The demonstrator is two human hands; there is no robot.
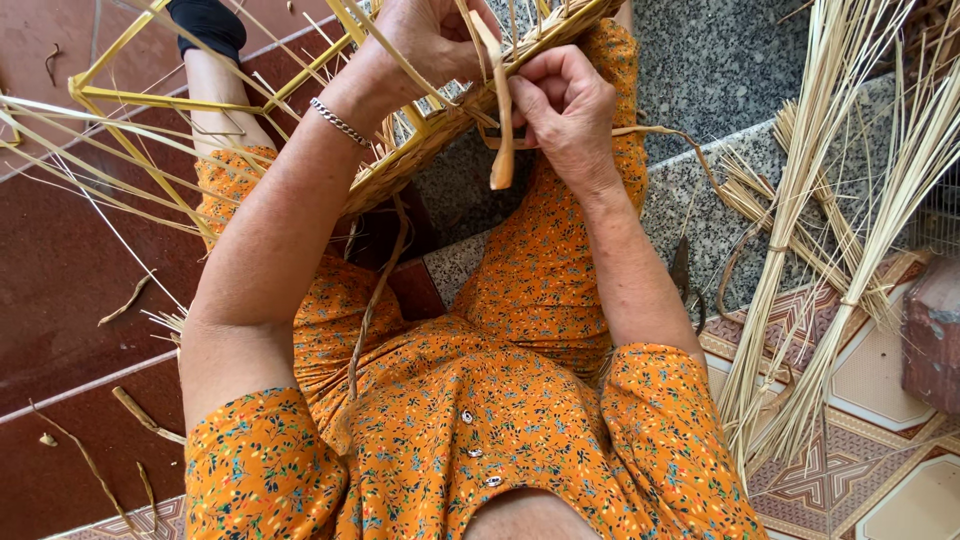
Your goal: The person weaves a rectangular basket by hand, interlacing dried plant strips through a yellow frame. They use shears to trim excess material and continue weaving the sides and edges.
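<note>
A half-woven basket (400,165) of tan straw on a yellow frame (150,95) rests over my knees. My left hand (425,40) grips its woven rim from above, fingers closed around the edge and upright stakes. My right hand (565,105) pinches a flat straw strand (503,130) that loops down from the rim. I wear an orange flowered dress (470,400) and a silver bracelet (340,122) on the left wrist.
Bundles of long pale straw (820,250) lie on the granite step (720,60) and patterned tiles at the right. Loose scraps litter the red floor (70,290) at the left. A dark tool (682,270) lies beside my right arm. A brick (932,335) is at the far right.
</note>
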